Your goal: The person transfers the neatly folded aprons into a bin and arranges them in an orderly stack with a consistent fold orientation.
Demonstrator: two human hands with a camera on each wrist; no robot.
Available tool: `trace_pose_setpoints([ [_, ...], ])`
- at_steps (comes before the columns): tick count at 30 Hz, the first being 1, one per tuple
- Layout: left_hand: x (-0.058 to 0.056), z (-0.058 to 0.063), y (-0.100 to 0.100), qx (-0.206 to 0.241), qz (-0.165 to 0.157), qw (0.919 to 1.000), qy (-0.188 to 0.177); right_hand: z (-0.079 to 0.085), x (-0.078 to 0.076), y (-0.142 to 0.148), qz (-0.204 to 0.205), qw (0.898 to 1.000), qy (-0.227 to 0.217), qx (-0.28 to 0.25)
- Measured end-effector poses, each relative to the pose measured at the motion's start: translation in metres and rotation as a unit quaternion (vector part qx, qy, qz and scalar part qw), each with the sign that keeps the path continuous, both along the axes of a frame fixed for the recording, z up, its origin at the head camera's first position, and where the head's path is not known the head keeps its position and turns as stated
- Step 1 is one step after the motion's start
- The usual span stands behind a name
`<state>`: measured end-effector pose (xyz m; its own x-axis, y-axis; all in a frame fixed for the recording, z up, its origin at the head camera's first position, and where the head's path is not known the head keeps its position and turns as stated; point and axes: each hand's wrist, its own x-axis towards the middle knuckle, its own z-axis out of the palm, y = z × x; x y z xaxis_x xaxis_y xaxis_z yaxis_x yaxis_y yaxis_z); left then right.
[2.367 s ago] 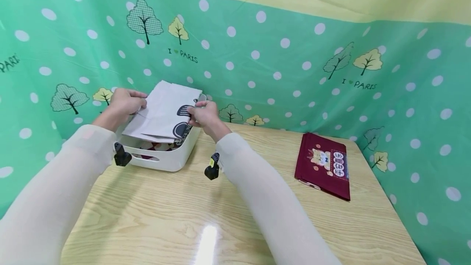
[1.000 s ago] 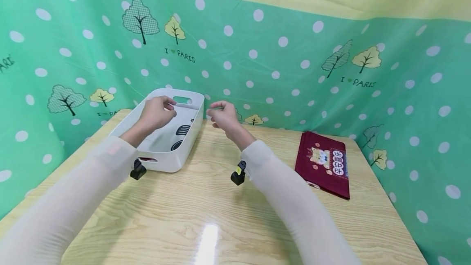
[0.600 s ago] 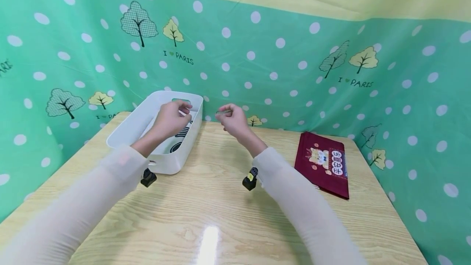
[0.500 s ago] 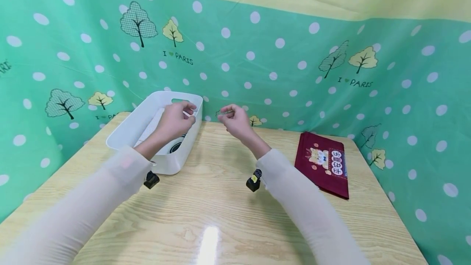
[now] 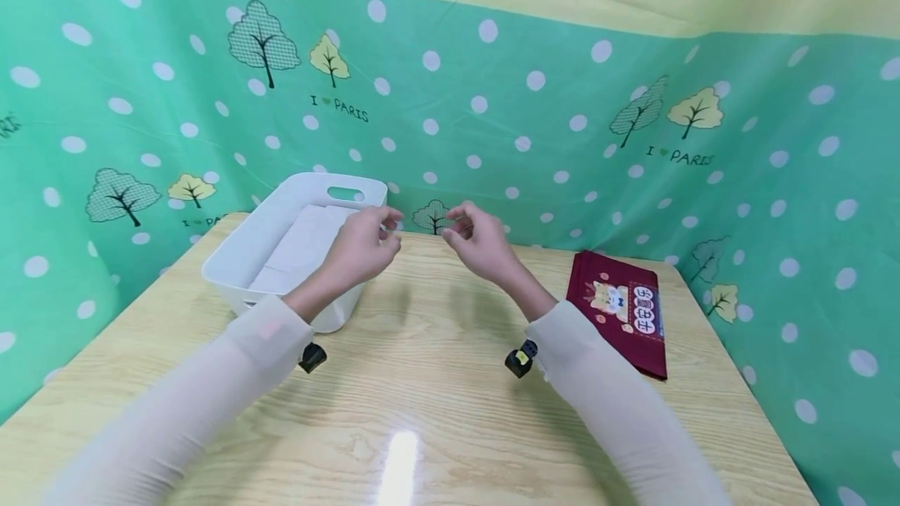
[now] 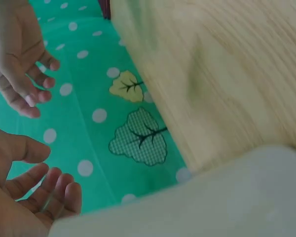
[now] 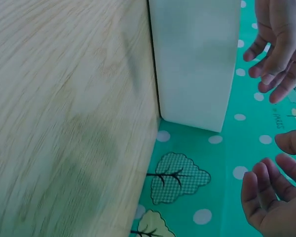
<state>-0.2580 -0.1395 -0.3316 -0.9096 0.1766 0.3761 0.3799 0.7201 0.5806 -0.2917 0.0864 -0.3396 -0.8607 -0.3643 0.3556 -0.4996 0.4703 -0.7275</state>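
Note:
My left hand point(image 5: 364, 247) hovers by the right side of a white plastic basket point(image 5: 232, 264), its fingers loosely bent with nothing in them. Inside the basket lies a folded white cloth point(image 5: 298, 248); its printed part is hidden behind my left hand and wrist. To the right, my right hand point(image 5: 485, 244) is raised over the table, fingers relaxed and holding nothing. The left wrist view shows the fingers point(image 6: 71, 197) of my left hand apart from the other hand. In the right wrist view the basket wall point(image 7: 195, 64) rises beyond the table.
A folded maroon bag point(image 5: 619, 311) with a cartoon bear print lies on the right of the wooden table point(image 5: 436, 381). A green dotted curtain point(image 5: 534, 123) hangs behind the table and along its right side.
Both hands held the white cloth over the basket earlier; it now lies inside, let go. The hands have since moved right, and the left has crossed over the basket's right side.

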Motion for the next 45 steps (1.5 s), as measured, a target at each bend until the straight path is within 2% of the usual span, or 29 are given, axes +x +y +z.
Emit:
trace_pose_setpoints([
  [5,0.002,-0.005,0.008,-0.006,-0.006,1.0000,0.000,0.002,0.010,0.012,0.005,0.998,0.046,0.036],
  [13,0.004,-0.007,0.032,0.010,-0.028,0.9995,0.004,-0.001,0.028,0.040,-0.010,0.995,0.083,0.060],
  [20,0.006,-0.011,0.049,0.030,-0.039,0.9987,0.014,0.001,0.042,0.069,-0.022,0.996,0.078,0.025],
  [23,0.005,-0.014,0.054,0.038,-0.043,0.9983,0.008,0.000,0.045,0.083,-0.046,0.996,0.081,-0.006],
  [27,0.003,-0.016,0.061,0.050,-0.051,0.9975,-0.003,-0.001,0.043,0.103,-0.083,0.993,0.081,-0.031],
  [32,0.004,-0.017,0.069,0.066,-0.051,0.9964,-0.015,-0.002,0.035,0.123,-0.107,0.991,0.069,-0.046],
  [38,0.005,-0.018,0.079,0.095,-0.059,0.9924,-0.051,-0.001,0.032,0.142,-0.133,0.989,0.055,-0.045],
  [45,0.002,-0.025,0.093,0.109,-0.069,0.9895,-0.065,0.001,0.028,0.170,-0.178,0.983,0.027,-0.048],
])
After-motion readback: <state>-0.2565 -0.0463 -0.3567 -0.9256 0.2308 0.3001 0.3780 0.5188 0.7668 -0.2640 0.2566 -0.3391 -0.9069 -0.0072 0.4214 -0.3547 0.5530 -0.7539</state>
